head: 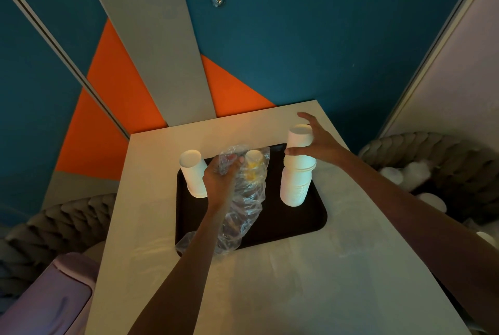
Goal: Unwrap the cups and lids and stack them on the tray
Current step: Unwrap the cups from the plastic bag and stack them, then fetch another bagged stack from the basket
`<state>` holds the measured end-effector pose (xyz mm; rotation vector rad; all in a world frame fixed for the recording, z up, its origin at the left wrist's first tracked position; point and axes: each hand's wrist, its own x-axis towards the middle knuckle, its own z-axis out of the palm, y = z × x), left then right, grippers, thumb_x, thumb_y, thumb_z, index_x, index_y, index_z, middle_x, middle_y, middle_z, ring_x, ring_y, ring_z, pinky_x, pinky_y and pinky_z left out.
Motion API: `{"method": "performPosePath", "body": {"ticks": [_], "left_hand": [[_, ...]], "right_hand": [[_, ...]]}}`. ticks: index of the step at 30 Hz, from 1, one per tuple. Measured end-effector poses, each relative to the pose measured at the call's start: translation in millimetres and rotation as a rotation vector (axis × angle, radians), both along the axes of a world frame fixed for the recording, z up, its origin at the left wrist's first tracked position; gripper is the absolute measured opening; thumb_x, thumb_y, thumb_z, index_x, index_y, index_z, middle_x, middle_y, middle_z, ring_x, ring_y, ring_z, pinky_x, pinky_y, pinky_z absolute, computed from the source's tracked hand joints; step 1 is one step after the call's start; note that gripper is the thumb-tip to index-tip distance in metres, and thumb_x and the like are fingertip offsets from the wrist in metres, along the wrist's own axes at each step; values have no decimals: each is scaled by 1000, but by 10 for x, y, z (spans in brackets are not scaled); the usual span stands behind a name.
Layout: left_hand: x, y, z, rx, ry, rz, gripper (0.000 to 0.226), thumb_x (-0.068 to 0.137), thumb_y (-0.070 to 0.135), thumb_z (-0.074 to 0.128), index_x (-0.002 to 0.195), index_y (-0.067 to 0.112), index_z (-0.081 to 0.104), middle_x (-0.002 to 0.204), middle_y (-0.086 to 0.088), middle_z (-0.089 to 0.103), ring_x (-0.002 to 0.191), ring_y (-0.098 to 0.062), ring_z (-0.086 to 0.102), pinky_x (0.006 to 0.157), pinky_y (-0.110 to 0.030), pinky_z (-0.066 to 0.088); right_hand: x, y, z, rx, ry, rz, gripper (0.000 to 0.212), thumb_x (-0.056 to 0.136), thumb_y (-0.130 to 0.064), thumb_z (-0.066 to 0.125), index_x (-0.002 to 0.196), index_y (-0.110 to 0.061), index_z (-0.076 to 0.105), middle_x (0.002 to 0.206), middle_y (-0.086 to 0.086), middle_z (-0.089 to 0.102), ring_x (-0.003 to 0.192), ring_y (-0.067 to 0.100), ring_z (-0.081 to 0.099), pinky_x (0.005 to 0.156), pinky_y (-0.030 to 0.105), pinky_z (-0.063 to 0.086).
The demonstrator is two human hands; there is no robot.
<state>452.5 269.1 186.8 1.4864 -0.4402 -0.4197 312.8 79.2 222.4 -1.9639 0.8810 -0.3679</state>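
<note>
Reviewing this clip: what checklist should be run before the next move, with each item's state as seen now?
1. Tall stack stands on the tray: ok.
2. Tall stack is straight: not ok, it kinks midway.
3. Right hand is at the upper cups, fingers spread: ok; firm contact cannot tell.
4. Left hand grips the wrap: ok.
5. Wrap is off the middle cups: cannot tell, it overlaps them.
6. Left stack stands on the tray: ok.

White cup stacks [297, 172] stand on the black tray [297, 222]; crumpled clear wrap [243, 205] seemingly sleeves another.
</note>
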Motion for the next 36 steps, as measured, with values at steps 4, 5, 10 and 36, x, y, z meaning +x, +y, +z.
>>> {"method": "performPosePath", "body": {"ticks": [4,5,10,36], "left_hand": [[13,26,22,-6,3,-13,17,80,12,74,95,17,66,93,7,70,95,-3,66,95,-39,51],[13,34,21,-12,3,-16,18,80,12,74,96,16,66,94,7,70,95,-5,66,94,-38,51],[-36,52,19,-30,-22,-25,24,82,9,71,105,4,66,100,-3,69,87,3,65,87,-21,52],[300,163,416,-73,29,-26,38,80,36,74,87,2,59,83,-10,67,70,-16,63,65,-25,53]], "right_hand": [[3,41,-46,-108,36,6,78,72,-18,81,137,-22,39,137,4,46,119,26,46,89,32,42],[-3,57,-53,-113,30,-10,77,70,-16,82,135,-20,40,135,5,48,119,26,46,89,33,42],[-67,118,-136,-102,97,-35,84,67,-13,85,133,-14,33,132,11,45,118,30,46,86,31,40],[562,1000,87,386,-433,-21,8,83,-5,69,82,-7,61,81,-5,69,74,3,65,71,19,53]]}}
